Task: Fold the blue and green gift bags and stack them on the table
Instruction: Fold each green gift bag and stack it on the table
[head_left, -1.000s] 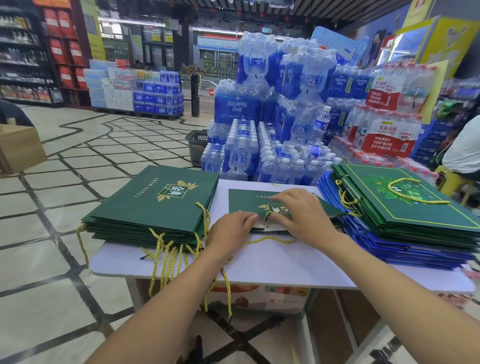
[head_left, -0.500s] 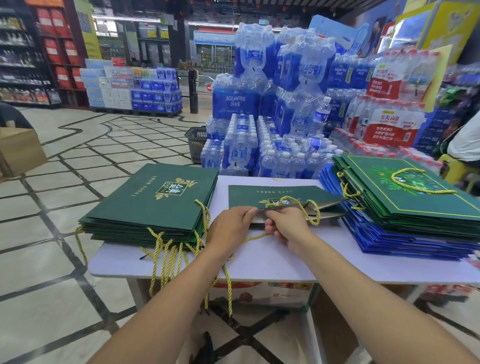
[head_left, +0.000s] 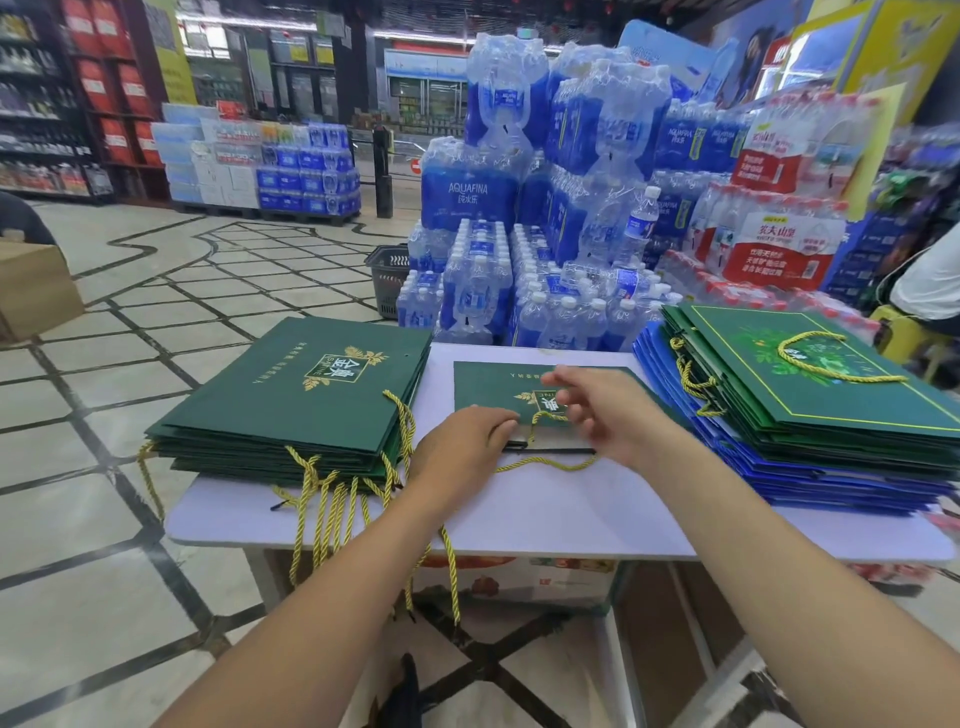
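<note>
The left hand (head_left: 465, 441) sits knuckles up with its fingers bent over the near left corner of the flat green bag (head_left: 493, 387). Whether they pinch the edge or only press it, I cannot tell. The right hand (head_left: 608, 410) is blurred, fingers spread loose and apart, hovering just over the bag's printed middle and gripping nothing that I can make out.

The bag lies flat on the table (head_left: 571, 514), running off toward 12 o'clock from both hands. Its gold cord handle (head_left: 550, 466) trails out at 6 o'clock between the wrists.

I'd guess it is light, stiff card, probably smooth enough to slide. It will crease if bent across the face, so the flat edges look the best place to hold it, not the limp cord.

At 9 o'clock from the left hand, touching nothing, is the stack of green bags (head_left: 291, 395). At 3 o'clock from the right hand is the mixed stack (head_left: 810, 395), green over blue bags (head_left: 779, 467).
</note>
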